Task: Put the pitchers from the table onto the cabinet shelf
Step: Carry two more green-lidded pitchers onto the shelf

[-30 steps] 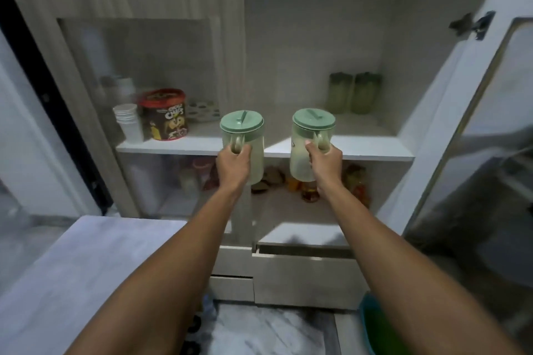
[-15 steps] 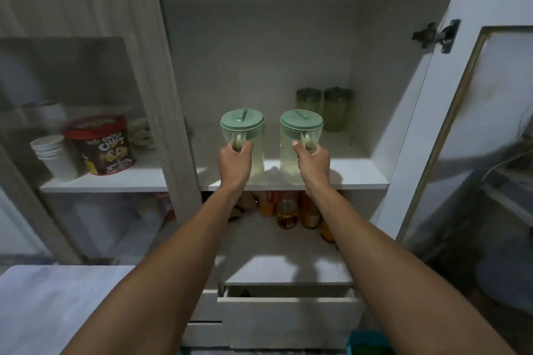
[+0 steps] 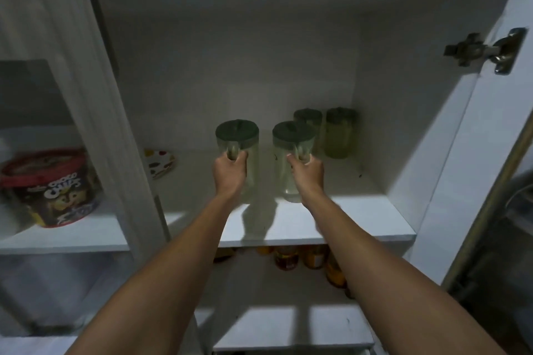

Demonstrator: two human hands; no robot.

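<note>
Two clear pitchers with green lids stand side by side in the open cabinet, over the white shelf (image 3: 360,228). My left hand (image 3: 229,174) grips the handle of the left pitcher (image 3: 238,135). My right hand (image 3: 307,174) grips the handle of the right pitcher (image 3: 292,138). Both pitcher bases look level with the shelf surface; whether they rest on it I cannot tell. Two more green-lidded pitchers (image 3: 337,132) stand at the back right of the same shelf, behind the right pitcher.
A spotted plate (image 3: 160,163) lies at the shelf's left side. Behind the shut glass door on the left stands a red-lidded cereal tub (image 3: 53,187). The right cabinet door (image 3: 490,130) hangs open. Bottles (image 3: 300,256) fill the shelf below.
Both hands have carried the pitchers forward, deeper into the cabinet and onto the shelf area. The camera has come closer and the scene is darker.
</note>
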